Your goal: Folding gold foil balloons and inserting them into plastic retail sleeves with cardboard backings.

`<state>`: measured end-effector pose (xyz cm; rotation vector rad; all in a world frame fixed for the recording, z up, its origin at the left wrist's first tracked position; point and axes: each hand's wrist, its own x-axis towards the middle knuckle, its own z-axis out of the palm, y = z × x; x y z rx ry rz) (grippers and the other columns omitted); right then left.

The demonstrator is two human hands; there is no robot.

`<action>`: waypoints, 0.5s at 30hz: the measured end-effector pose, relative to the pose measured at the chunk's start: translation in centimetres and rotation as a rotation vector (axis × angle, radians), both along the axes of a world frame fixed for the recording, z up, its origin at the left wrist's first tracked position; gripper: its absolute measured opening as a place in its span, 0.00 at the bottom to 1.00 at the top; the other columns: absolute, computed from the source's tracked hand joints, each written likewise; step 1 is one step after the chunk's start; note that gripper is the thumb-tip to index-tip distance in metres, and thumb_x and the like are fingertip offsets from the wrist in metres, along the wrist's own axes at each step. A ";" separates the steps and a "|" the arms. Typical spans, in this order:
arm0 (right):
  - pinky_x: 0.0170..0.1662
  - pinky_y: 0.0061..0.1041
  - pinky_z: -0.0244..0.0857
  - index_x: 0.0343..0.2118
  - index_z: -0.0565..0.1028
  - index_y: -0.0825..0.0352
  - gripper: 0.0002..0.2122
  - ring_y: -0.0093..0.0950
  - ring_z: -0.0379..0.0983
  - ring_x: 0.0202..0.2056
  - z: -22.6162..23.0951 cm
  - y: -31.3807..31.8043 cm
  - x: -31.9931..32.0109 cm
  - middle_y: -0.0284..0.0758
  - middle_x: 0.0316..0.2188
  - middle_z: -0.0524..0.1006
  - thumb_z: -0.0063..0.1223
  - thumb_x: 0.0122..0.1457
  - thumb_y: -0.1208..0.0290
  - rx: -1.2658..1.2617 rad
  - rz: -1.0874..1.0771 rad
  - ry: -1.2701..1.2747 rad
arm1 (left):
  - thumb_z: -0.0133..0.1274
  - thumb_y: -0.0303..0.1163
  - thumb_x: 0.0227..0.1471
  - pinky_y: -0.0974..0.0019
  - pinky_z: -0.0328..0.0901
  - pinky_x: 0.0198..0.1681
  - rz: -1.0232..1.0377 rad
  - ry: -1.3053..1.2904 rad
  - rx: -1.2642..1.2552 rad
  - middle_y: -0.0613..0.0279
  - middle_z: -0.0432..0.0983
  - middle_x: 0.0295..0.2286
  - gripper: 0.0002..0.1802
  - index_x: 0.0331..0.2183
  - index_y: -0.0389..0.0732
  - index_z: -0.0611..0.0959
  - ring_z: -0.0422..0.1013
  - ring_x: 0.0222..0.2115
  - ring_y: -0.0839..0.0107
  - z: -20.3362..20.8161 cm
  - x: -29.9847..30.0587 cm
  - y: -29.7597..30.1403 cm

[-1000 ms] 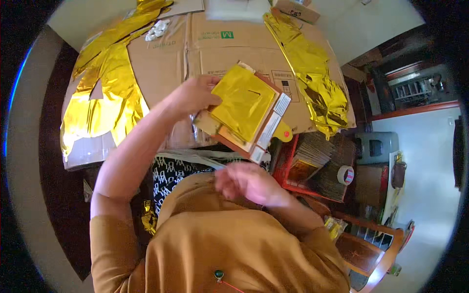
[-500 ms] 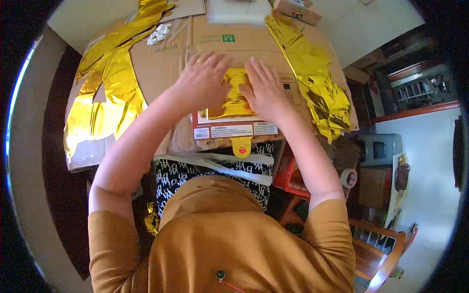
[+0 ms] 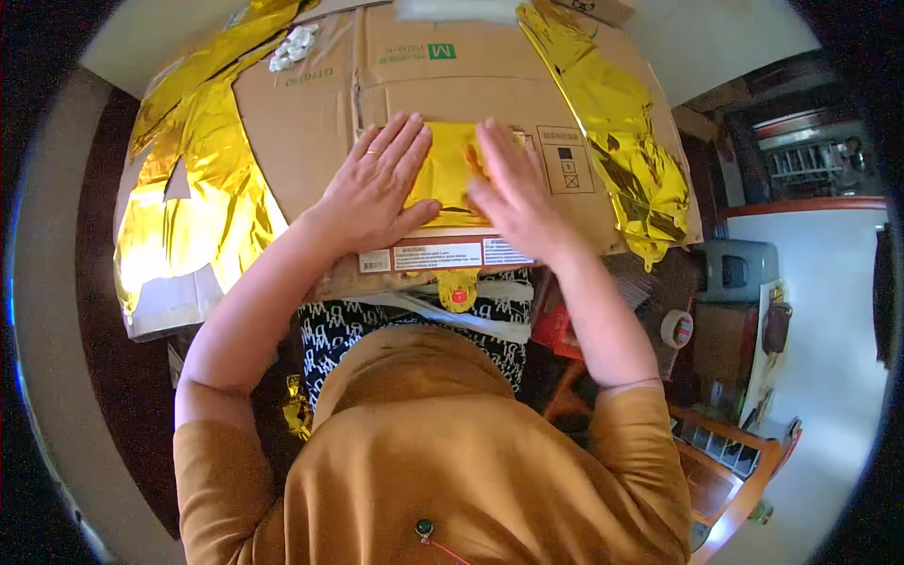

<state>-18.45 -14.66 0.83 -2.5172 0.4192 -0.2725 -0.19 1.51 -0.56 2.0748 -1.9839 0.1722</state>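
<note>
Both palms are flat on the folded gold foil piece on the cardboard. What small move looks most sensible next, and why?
Probably slide both palms outward along the folded gold foil piece to press it flatter. The left hand and right hand lie open on it, fingers spread, nothing gripped, and the strip between them looks creased and slightly puffed. It rests on the flattened cardboard box, firm enough to press against.

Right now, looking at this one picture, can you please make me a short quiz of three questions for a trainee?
1. True or false: both hands press flat on the folded gold foil piece.
2. What lies under the foil piece? A) flattened cardboard box B) glass tray C) blue cloth
3. Which hand wears a ring?

Key:
1. True: the left hand and right hand lie palm down on it.
2. A
3. The left hand.
</note>
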 end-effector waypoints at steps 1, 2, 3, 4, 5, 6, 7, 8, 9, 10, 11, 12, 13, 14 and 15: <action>0.70 0.41 0.38 0.68 0.51 0.71 0.33 0.44 0.47 0.69 0.0 -0.7 -1.2 0.52 0.68 0.52 0.44 0.67 0.55 0.190 0.009 -0.093 | 0.47 0.54 0.59 0.48 0.41 0.69 -0.013 0.034 0.007 0.42 0.50 0.65 0.45 0.64 0.32 0.56 0.46 0.67 0.49 0.0 0.2 0.0; 0.70 0.38 0.42 0.67 0.53 0.70 0.32 0.43 0.50 0.69 0.1 -1.4 -2.1 0.52 0.67 0.55 0.47 0.66 0.58 0.376 0.023 -0.192 | 0.48 0.53 0.59 0.48 0.40 0.69 -0.021 0.061 0.010 0.44 0.48 0.66 0.45 0.65 0.34 0.54 0.44 0.68 0.50 0.2 0.3 0.0; 0.58 0.34 0.63 0.57 0.69 0.71 0.21 0.43 0.68 0.57 0.9 -1.3 -3.1 0.52 0.55 0.71 0.53 0.63 0.66 -0.084 -0.048 -0.332 | 0.48 0.53 0.59 0.48 0.40 0.69 0.015 0.102 0.066 0.45 0.49 0.66 0.45 0.65 0.34 0.55 0.45 0.68 0.51 1.3 0.2 0.0; 0.52 0.35 0.65 0.50 0.72 0.70 0.17 0.42 0.71 0.51 1.4 -0.9 -4.3 0.50 0.48 0.74 0.54 0.63 0.65 -0.056 -0.154 -0.279 | 0.48 0.53 0.59 0.48 0.40 0.69 0.026 0.093 0.046 0.45 0.49 0.66 0.45 0.65 0.34 0.55 0.46 0.67 0.51 2.1 0.0 -0.2; 0.45 0.36 0.68 0.43 0.75 0.70 0.14 0.41 0.75 0.44 2.1 -0.2 -5.7 0.48 0.42 0.77 0.55 0.62 0.64 -0.031 -0.268 -0.224 | 0.48 0.54 0.59 0.48 0.41 0.69 0.030 0.084 0.024 0.45 0.50 0.65 0.45 0.65 0.34 0.55 0.46 0.67 0.51 2.9 -0.3 -0.5; 0.39 0.37 0.70 0.37 0.78 0.69 0.13 0.41 0.78 0.38 2.3 0.7 -6.9 0.46 0.35 0.80 0.56 0.62 0.62 -0.003 -0.377 -0.170 | 0.48 0.54 0.59 0.48 0.41 0.69 0.039 0.076 0.004 0.45 0.51 0.65 0.45 0.65 0.34 0.55 0.47 0.67 0.52 3.2 -0.7 -0.7; 0.33 0.38 0.68 0.31 0.77 0.68 0.13 0.40 0.77 0.30 2.1 2.0 -7.8 0.44 0.27 0.78 0.57 0.61 0.61 -0.015 -0.420 -0.101 | 0.48 0.55 0.58 0.47 0.42 0.69 0.032 0.084 -0.031 0.44 0.53 0.64 0.45 0.64 0.33 0.57 0.49 0.66 0.50 3.0 -1.2 -1.1; 0.27 0.40 0.66 0.25 0.76 0.67 0.15 0.40 0.75 0.22 1.7 3.1 -8.7 0.42 0.20 0.76 0.57 0.60 0.59 -0.031 -0.467 -0.036 | 0.47 0.56 0.58 0.46 0.43 0.68 0.020 0.091 -0.070 0.43 0.56 0.63 0.45 0.63 0.31 0.59 0.51 0.65 0.49 2.5 -1.7 -1.8; 0.24 0.41 0.65 0.23 0.75 0.67 0.18 0.43 0.73 0.19 0.8 3.8 -9.5 0.43 0.15 0.74 0.58 0.60 0.56 -0.006 -0.478 0.018 | 0.47 0.58 0.57 0.45 0.44 0.68 0.013 0.092 -0.108 0.42 0.58 0.62 0.46 0.62 0.29 0.62 0.53 0.64 0.48 2.1 -1.9 -2.2; 0.23 0.39 0.64 0.22 0.76 0.69 0.20 0.44 0.72 0.18 0.5 4.3 -9.9 0.45 0.15 0.74 0.57 0.60 0.55 0.033 -0.477 0.012 | 0.47 0.58 0.57 0.46 0.43 0.68 0.007 0.080 -0.069 0.42 0.57 0.63 0.46 0.63 0.31 0.60 0.52 0.65 0.48 1.7 -1.9 -2.3; 0.23 0.39 0.63 0.23 0.76 0.69 0.20 0.44 0.72 0.18 0.0 4.5 -10.1 0.47 0.15 0.74 0.57 0.60 0.54 0.167 -0.507 -0.011 | 0.48 0.58 0.57 0.46 0.43 0.68 -0.008 0.071 -0.030 0.43 0.55 0.63 0.46 0.63 0.32 0.59 0.51 0.65 0.49 1.3 -1.9 -2.5; 0.23 0.39 0.63 0.23 0.77 0.70 0.21 0.44 0.72 0.17 -0.5 4.8 -10.2 0.48 0.16 0.74 0.57 0.60 0.53 0.302 -0.534 -0.034 | 0.48 0.58 0.58 0.46 0.42 0.68 -0.021 0.062 0.009 0.44 0.54 0.64 0.46 0.64 0.34 0.58 0.50 0.66 0.50 0.9 -1.8 -2.6; 0.22 0.37 0.63 0.24 0.77 0.71 0.21 0.41 0.72 0.17 -1.0 5.0 -10.1 0.47 0.16 0.75 0.57 0.60 0.54 0.310 -0.545 -0.003 | 0.49 0.58 0.57 0.46 0.43 0.68 -0.022 0.031 0.013 0.44 0.54 0.64 0.46 0.64 0.34 0.59 0.50 0.66 0.49 0.7 -1.8 -2.5; 0.22 0.35 0.63 0.24 0.78 0.71 0.20 0.38 0.73 0.16 -1.4 5.2 -9.8 0.45 0.16 0.76 0.57 0.61 0.55 0.321 -0.557 0.026 | 0.49 0.58 0.57 0.47 0.43 0.68 -0.045 0.034 0.011 0.45 0.54 0.64 0.46 0.64 0.34 0.59 0.50 0.66 0.49 0.6 -1.6 -2.2; 0.21 0.32 0.63 0.25 0.78 0.72 0.20 0.35 0.73 0.16 -1.6 5.4 -9.6 0.44 0.17 0.76 0.57 0.61 0.55 0.332 -0.569 0.055 | 0.49 0.57 0.57 0.47 0.42 0.68 -0.067 0.037 0.008 0.46 0.53 0.64 0.46 0.64 0.34 0.59 0.50 0.66 0.50 0.6 -1.5 -1.8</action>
